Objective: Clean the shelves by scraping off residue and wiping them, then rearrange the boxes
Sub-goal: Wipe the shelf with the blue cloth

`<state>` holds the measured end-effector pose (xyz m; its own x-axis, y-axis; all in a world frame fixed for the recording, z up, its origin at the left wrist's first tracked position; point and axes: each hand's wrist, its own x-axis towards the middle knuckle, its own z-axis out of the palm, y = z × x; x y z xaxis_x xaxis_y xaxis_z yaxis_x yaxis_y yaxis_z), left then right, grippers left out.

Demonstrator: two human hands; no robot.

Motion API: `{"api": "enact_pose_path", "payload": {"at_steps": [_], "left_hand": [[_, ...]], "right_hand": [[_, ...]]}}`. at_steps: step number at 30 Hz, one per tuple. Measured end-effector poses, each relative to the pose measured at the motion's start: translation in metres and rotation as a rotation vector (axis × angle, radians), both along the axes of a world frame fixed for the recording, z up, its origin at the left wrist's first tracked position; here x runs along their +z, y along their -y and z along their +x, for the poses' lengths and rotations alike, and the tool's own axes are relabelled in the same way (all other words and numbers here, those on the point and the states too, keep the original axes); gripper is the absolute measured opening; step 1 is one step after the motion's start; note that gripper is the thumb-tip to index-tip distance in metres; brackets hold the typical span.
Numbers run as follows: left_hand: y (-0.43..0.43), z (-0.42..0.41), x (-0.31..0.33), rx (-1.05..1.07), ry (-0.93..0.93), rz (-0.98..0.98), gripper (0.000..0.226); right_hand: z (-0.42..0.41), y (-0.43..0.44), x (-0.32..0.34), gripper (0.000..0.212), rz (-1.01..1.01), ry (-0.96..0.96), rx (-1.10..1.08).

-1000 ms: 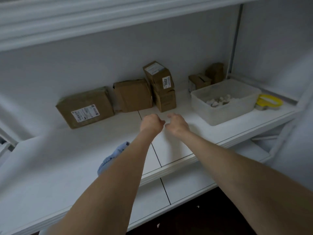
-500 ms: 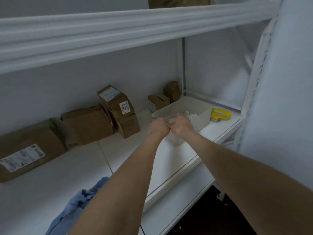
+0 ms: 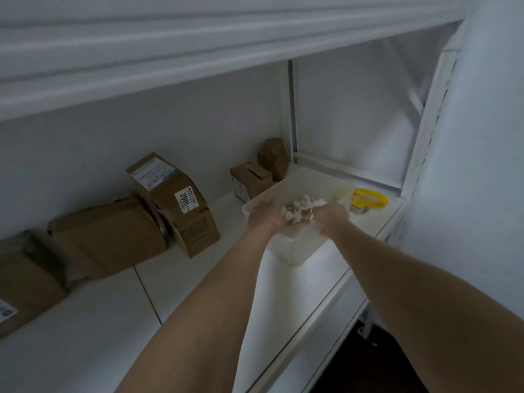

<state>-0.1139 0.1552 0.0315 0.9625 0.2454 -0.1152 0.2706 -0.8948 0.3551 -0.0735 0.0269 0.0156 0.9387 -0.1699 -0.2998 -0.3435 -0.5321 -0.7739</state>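
My left hand (image 3: 266, 217) and my right hand (image 3: 332, 219) hover a little apart over the near end of a translucent plastic tub (image 3: 295, 252) on the white shelf (image 3: 113, 321). Their fingers point down into the tub and look relaxed. A pile of pale residue scraps (image 3: 300, 210) shows between the two hands, inside the tub. Brown cardboard boxes line the back wall: a tilted box labelled 1002 (image 3: 170, 191) leaning on a lower box (image 3: 198, 235), a large box (image 3: 107, 239) and another box (image 3: 22, 282) at the far left.
Two small boxes (image 3: 251, 182) (image 3: 273, 157) stand behind the tub. A yellow-handled brush (image 3: 368, 201) lies at the shelf's right end. The upper shelf edge (image 3: 198, 38) overhangs, a white upright post (image 3: 292, 109) stands at the back right, and a lower shelf (image 3: 297, 373) shows below.
Both hands travelled right from the shelf's middle to the tub, first pressed together as fists, and have now parted over it. My view swung right, so the blue cloth is out of frame.
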Motion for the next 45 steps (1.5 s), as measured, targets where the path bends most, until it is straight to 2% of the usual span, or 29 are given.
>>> {"api": "enact_pose_path", "payload": {"at_steps": [4,8,12,15,20,27,33,37,42,45], "left_hand": [[-0.004,0.005,-0.004,-0.007,0.003,0.042,0.037],[-0.009,0.007,-0.008,-0.036,0.026,0.06,0.028],[-0.013,-0.001,-0.008,0.009,0.082,0.037,0.032],[-0.018,-0.008,-0.002,0.135,0.161,0.131,0.042],[-0.027,-0.033,0.017,0.316,0.153,0.181,0.046],[-0.028,-0.087,0.026,0.379,0.044,0.17,0.03],[-0.023,-0.156,0.027,0.515,0.062,0.107,0.033],[-0.024,-0.205,0.028,0.628,0.143,0.088,0.032],[-0.035,-0.269,0.031,0.768,0.194,0.086,0.03],[-0.045,-0.308,0.032,0.819,0.207,0.076,0.026]], "right_hand": [[-0.001,0.008,0.001,0.032,0.006,-0.062,-0.015],[0.001,0.01,-0.003,0.034,0.223,-0.086,-0.037],[-0.002,0.01,-0.005,0.018,0.245,-0.071,-0.084],[-0.01,0.016,-0.007,0.006,0.243,0.017,-0.095],[-0.027,0.028,-0.003,0.014,0.231,0.081,-0.026],[-0.066,0.038,0.012,0.019,0.191,0.042,0.115],[-0.111,0.047,0.014,0.019,0.2,0.02,0.24],[-0.146,0.041,0.017,0.014,0.222,0.008,0.342],[-0.18,0.023,0.015,0.03,0.206,0.032,0.478],[-0.195,0.008,0.017,0.055,0.182,0.06,0.457]]}}
